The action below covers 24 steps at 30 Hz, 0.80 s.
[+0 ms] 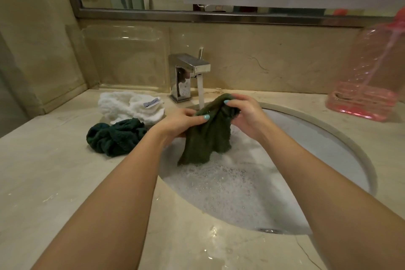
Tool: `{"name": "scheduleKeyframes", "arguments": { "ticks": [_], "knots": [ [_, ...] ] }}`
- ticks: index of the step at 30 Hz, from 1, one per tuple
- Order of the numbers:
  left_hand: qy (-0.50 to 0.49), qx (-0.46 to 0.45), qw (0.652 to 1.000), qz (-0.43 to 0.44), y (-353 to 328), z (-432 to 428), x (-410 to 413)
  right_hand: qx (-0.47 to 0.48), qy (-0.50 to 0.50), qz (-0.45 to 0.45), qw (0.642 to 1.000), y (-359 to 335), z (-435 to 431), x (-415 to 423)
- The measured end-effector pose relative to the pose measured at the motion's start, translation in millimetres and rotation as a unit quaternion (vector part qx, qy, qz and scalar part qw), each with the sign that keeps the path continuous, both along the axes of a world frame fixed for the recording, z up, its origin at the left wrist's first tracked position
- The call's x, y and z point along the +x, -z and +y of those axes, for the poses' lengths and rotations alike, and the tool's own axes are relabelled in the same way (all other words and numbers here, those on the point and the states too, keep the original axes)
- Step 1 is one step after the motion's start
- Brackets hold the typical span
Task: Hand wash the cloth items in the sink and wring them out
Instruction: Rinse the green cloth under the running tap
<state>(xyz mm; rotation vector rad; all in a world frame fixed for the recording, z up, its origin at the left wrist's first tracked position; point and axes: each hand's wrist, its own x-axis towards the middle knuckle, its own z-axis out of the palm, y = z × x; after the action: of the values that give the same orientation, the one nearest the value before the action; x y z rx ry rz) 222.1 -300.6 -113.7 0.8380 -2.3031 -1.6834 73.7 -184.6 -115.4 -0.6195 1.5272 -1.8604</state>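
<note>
Only writing I can spot is a small tag (151, 103) on the white cloth (122, 107): blue letters, upside down, possibly a brand, too blurry to read.

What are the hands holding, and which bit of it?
The left hand and right hand both grip the green cloth at its bunched top; the rest hangs over the sink.

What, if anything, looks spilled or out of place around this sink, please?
Water lies spilled in shiny patches on the countertop just in front of the sink. The faucet is running into the suds. Nothing else stands out.
</note>
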Motion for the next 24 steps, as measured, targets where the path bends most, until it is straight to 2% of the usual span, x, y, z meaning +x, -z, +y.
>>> {"name": "scheduleKeyframes", "arguments": {
  "ticks": [2, 4, 5, 8, 11, 13, 16, 19, 24],
  "knots": [
    [-0.050, 0.033, 0.995, 0.082, 1, -4, -1, 0.004, 0.018, 0.004, 1.000, 0, -1, 5],
    [-0.097, 0.057, 0.983, 0.142, -1, -3, -2, 0.084, 0.020, 0.074, 0.994, 3, -5, 14],
    [-0.115, 0.040, 0.981, 0.152, -1, -2, -6, 0.126, 0.007, 0.113, 0.986, 3, -9, 21],
    [-0.169, -0.023, 0.973, 0.156, -1, 8, -16, 0.149, -0.005, 0.167, 0.975, 1, -21, 41],
    [-0.227, 0.018, 0.961, 0.154, 1, 15, -25, 0.101, 0.017, 0.214, 0.971, -2, -34, 59],
    [-0.217, 0.042, 0.966, 0.137, 2, 21, -28, 0.097, 0.031, 0.243, 0.965, -1, -42, 64],
    [-0.162, 0.079, 0.973, 0.144, -1, 33, -33, 0.151, 0.110, 0.177, 0.966, 0, -46, 53],
    [-0.127, 0.045, 0.981, 0.141, -5, 44, -38, 0.151, 0.148, 0.092, 0.973, 2, -40, 41],
    [-0.199, 0.063, 0.963, 0.172, 0, 20, -43, 0.115, 0.108, 0.198, 0.967, -6, -52, 56]
  ]
}}
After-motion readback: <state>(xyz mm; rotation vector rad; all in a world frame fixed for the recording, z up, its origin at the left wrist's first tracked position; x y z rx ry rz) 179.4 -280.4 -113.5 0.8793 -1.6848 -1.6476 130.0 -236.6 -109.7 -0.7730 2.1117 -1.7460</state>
